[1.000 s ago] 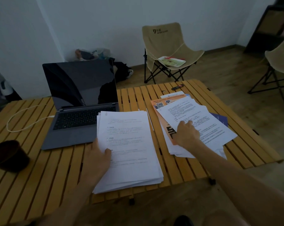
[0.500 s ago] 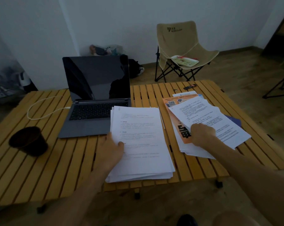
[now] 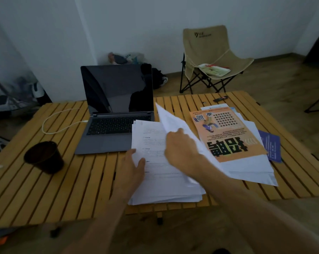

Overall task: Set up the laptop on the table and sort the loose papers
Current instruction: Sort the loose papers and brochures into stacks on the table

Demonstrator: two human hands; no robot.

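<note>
An open grey laptop (image 3: 116, 114) with a dark screen stands on the wooden slat table (image 3: 67, 180). Right of its keyboard lies a stack of white printed papers (image 3: 155, 173). My left hand (image 3: 131, 173) rests flat on the stack's left edge. My right hand (image 3: 182, 149) holds a white sheet (image 3: 171, 120), lifted and tilted above the stack. Further right lies a second pile of white sheets (image 3: 250, 167), topped by an orange flyer (image 3: 226, 132), with a purple leaflet (image 3: 271, 147) at its right edge.
A dark cup (image 3: 44, 156) stands on the table's left side. A white cable (image 3: 59, 121) loops from the laptop's left side. A small dark object (image 3: 220, 98) lies at the far right edge. Behind the table stands a beige folding chair (image 3: 210, 59).
My right hand has lifted the top white sheet off the right pile and carried it left over the stack, uncovering the orange flyer. My left hand stays on the stack.
</note>
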